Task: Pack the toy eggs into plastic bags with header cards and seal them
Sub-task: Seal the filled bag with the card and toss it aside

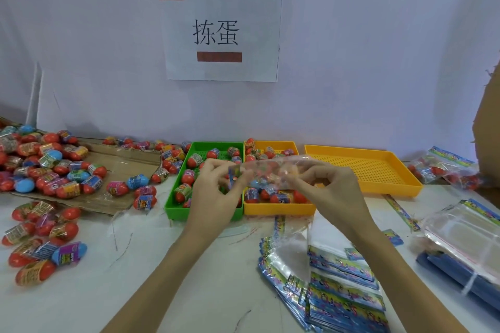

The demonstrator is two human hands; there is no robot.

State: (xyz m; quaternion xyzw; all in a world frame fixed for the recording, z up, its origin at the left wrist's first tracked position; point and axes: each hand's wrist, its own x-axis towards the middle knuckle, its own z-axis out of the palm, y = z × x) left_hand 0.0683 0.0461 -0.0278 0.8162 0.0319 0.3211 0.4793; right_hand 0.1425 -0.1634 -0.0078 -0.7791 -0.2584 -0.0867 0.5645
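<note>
Clear plastic bag (273,170) of toy eggs held above the trays, left hand (216,192) fingers pinching its header end, right hand (324,186) fingers pinching the other end

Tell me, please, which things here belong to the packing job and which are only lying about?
In the job:
- plastic bag, held by left hand and right hand
- toy eggs
- green tray
- header cards
- packed bags

Lying about:
- wall sign
- empty yellow tray

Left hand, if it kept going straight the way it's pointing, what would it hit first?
Probably the green tray and its toy eggs: the left hand, holding the plastic bag, points away over it. Depth is unclear.
</note>
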